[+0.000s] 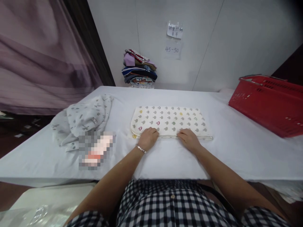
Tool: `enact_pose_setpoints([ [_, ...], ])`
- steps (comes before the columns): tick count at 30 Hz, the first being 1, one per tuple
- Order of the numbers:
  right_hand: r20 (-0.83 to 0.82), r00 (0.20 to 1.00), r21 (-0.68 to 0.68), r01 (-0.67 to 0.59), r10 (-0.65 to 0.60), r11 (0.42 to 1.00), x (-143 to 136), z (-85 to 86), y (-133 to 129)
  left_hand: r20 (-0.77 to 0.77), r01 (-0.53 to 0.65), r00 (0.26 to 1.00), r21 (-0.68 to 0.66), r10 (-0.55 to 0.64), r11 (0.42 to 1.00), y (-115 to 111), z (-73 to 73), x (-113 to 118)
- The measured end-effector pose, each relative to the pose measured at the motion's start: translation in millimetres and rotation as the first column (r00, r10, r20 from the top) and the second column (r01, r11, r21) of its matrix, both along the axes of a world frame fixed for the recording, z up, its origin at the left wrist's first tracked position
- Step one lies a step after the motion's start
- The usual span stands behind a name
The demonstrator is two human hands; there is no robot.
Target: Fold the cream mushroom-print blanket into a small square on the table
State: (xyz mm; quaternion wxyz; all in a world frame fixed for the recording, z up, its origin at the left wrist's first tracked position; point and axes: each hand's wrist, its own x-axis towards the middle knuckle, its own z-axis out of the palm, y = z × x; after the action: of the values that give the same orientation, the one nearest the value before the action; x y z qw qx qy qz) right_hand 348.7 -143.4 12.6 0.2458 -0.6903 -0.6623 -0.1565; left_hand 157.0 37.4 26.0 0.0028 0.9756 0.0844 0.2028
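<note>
Left hand (148,138) and right hand (189,140) — both curled, grip unclear — touch one folded cloth (169,121); nearby, one crumpled cloth (84,116), one basket (267,105).

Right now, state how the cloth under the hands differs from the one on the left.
The folded cloth lies flat in a rectangle; the crumpled cloth is heaped loosely. The left hand and right hand rest on the folded cloth; neither touches the crumpled cloth. The folded cloth looks creamier, the crumpled cloth greyer. Both are printed and on the white table.
</note>
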Motion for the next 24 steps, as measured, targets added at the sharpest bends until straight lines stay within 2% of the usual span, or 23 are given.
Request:
enact_pose_setpoints([
  [10, -0.065, 0.996, -0.04, -0.06, 0.057, 0.997, 2, 1.7, -9, 0.022, 0.048, 0.999, -0.086, -0.046, 0.995, 1, 1.0, -9],
  [17, -0.191, 0.979, -0.032, -0.073, 0.065, 0.997, 9, -0.9, -10, 0.036, 0.035, 0.999, -0.152, -0.03, 0.988, 10, -0.7, -10],
  [21, -0.134, 0.989, -0.041, -0.069, 0.063, 0.997, 11, -1.7, -10, 0.042, 0.033, 0.999, -0.135, -0.027, 0.99, 13, -1.6, -10],
  [24, -0.058, 0.997, 0.002, -0.043, 0.043, 0.999, 11, -0.9, -9, 0.037, -0.009, 0.999, -0.065, 0.011, 0.998, 12, -1.3, -10],
])
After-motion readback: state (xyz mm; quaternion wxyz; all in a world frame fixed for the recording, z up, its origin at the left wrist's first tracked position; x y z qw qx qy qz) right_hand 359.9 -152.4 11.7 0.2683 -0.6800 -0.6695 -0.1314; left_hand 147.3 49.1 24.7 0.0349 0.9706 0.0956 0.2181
